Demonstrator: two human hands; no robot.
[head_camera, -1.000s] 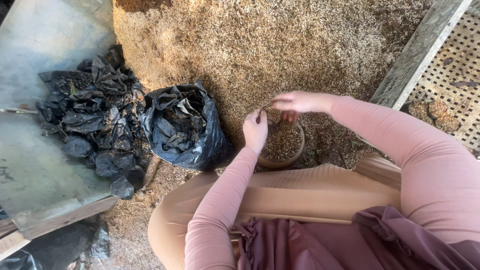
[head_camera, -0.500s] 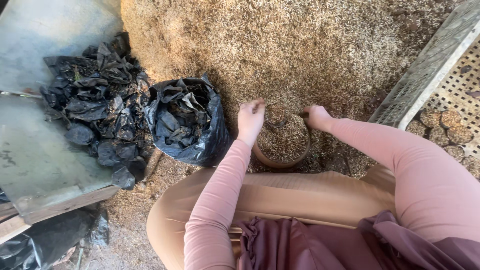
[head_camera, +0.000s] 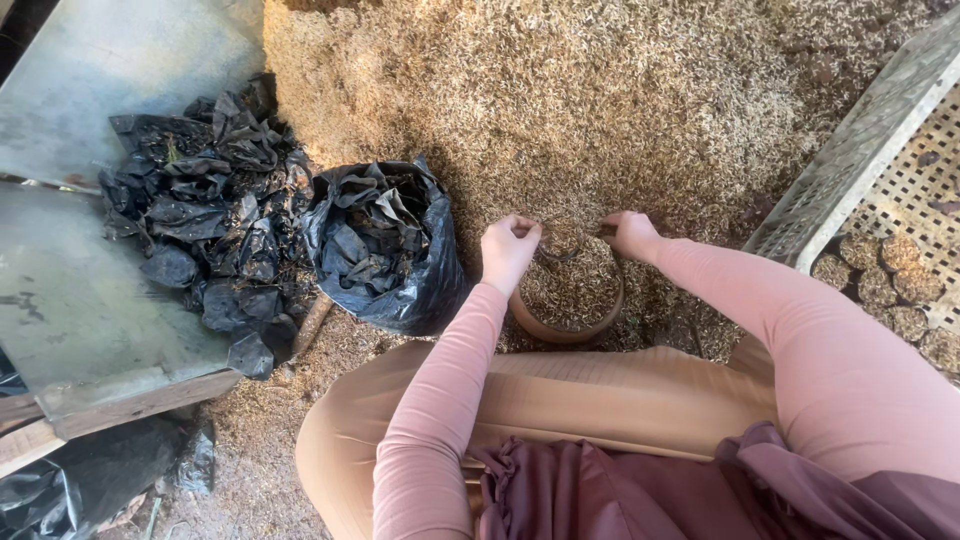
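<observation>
One round brown pot (head_camera: 565, 325), one open black bag (head_camera: 385, 250), one pale slatted crate (head_camera: 860, 170), two hands.

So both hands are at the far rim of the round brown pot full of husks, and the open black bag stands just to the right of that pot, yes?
Not quite. The head view shows the open black bag to the left of the pot, not the right. The rest holds: left hand and right hand are at its far rim.

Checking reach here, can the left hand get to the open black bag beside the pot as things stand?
Probably yes: the left hand is at the pot's rim, and the black bag sits just beside it, mouth open, with nothing between.
</observation>
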